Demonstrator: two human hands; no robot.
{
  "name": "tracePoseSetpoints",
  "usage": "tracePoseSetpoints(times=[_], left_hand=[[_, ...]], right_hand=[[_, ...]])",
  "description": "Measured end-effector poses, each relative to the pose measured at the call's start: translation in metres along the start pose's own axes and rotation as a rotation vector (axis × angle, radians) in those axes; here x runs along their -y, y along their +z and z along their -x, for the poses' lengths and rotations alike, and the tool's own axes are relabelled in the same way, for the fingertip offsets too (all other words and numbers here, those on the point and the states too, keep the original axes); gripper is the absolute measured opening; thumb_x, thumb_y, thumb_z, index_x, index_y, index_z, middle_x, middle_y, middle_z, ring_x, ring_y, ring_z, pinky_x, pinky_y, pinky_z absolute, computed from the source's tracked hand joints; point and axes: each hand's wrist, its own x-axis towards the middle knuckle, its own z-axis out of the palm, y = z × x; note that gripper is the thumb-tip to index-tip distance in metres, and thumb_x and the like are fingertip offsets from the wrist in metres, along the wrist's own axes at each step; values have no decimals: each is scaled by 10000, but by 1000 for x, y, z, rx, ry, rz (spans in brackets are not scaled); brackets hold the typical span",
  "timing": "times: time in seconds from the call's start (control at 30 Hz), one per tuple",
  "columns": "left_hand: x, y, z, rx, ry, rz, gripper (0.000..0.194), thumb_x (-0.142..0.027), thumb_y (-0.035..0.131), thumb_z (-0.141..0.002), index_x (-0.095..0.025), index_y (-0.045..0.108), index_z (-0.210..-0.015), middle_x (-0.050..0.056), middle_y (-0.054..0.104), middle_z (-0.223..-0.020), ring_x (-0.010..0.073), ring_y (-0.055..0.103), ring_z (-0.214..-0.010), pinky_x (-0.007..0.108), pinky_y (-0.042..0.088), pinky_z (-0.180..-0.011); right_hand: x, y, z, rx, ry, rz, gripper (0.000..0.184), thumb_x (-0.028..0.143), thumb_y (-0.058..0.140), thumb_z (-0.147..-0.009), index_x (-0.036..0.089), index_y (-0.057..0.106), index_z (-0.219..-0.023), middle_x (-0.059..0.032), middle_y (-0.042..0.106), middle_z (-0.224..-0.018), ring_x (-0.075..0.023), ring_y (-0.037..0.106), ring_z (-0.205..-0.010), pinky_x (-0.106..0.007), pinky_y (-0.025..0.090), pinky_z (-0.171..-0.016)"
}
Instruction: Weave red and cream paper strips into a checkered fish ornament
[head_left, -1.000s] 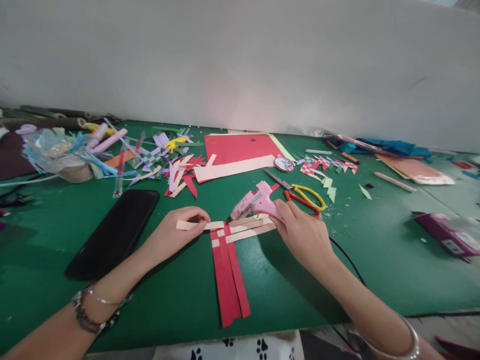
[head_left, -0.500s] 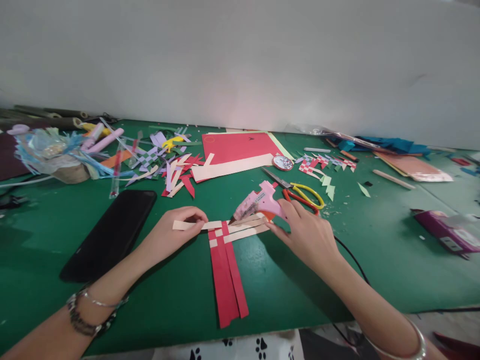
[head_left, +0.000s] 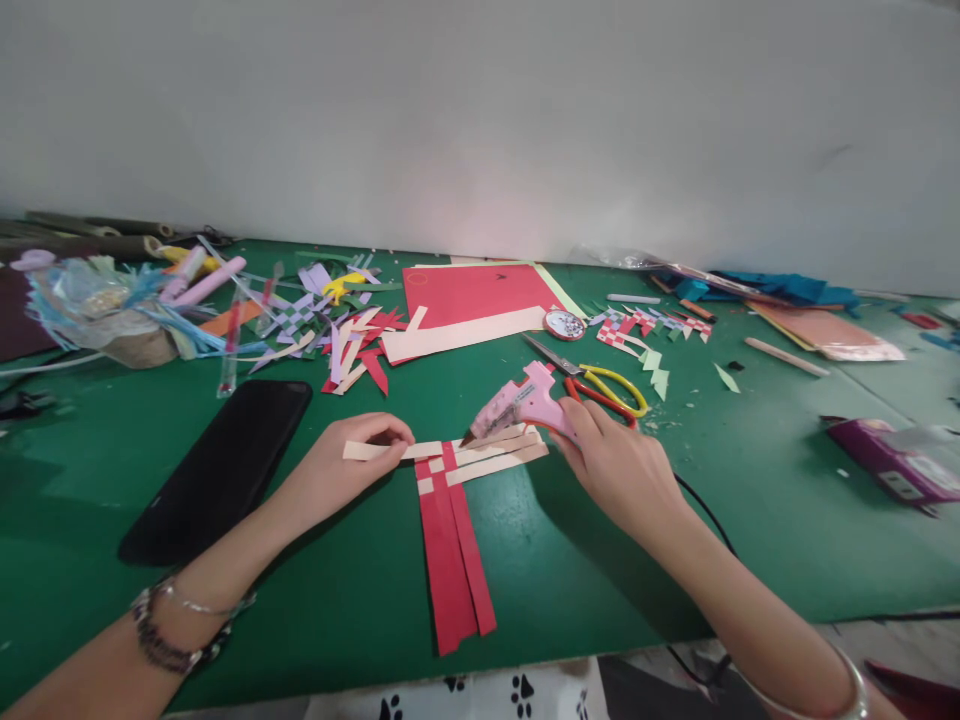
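Pinching a cream strip (head_left: 425,450) in left hand (head_left: 358,474), right hand (head_left: 622,462) wrapped round pink glue gun (head_left: 517,405) — nozzle (head_left: 469,438) near the woven top of red strips (head_left: 446,560) on green table (head_left: 337,620), contact hard to tell — scissors (head_left: 573,370) just behind.

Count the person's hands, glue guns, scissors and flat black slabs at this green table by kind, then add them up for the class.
Left hand and right hand: 2
Glue gun: 1
Scissors: 1
Black slab: 1
Total: 5
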Motion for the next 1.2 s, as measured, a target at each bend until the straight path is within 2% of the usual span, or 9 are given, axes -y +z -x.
tracePoseSetpoints(times=[0.2, 0.53, 0.63, 0.73, 0.93, 1.2], left_hand=[[1, 1, -1, -3, -7, 4, 188, -325, 466, -745, -201, 598, -695, -21, 638, -703, 132, 551, -619, 190, 405, -564], [0, 1, 0, -10, -11, -7, 201, -336, 460, -741, -197, 598, -690, -15, 638, -698, 135, 552, -614, 197, 409, -565], [-1, 0, 0, -6, -14, -18, 197, -331, 460, -741, -198, 597, -691, -13, 638, -697, 137, 552, -616, 196, 406, -560], [-1, 0, 0, -8, -14, -23, 201, -342, 462, -739, -199, 594, -688, -12, 639, -692, 138, 546, -604, 196, 403, -549], [0, 0, 0, -4, -15, -22, 217, -355, 464, -746, -194, 602, -702, -11, 645, -703, 134, 546, -602, 188, 402, -548], [0, 0, 1, -1, -15, -19, 218, -355, 459, -744, -193, 598, -698, -10, 638, -697, 133, 534, -596, 190, 399, -554]], right_hand=[[-3, -7, -2, 119, 34, 16, 232, 303, 395, -852, 175, 521, -998, -80, 630, -927, -135, 592, -587, -222, 147, -376], [-12, -10, 1, 188, 98, 44, 244, 286, 368, -865, 190, 487, -1055, -76, 628, -967, -163, 615, -646, -226, 174, -386], [-15, -10, 2, 185, 111, 40, 236, 265, 375, -858, 191, 501, -1043, -73, 630, -961, -171, 614, -662, -225, 173, -385], [-20, -8, 5, 129, 110, 42, 219, 269, 381, -847, 187, 521, -995, -73, 629, -939, -162, 603, -630, -223, 162, -383], [-31, 0, 13, -17, 68, 43, 368, 441, 330, -846, 158, 523, -981, -91, 625, -904, -149, 568, -558, -216, 147, -390], [-34, -3, 12, 48, 81, 86, 240, 299, 380, -841, 166, 525, -979, -76, 626, -859, -143, 570, -553, -223, 160, -395]])
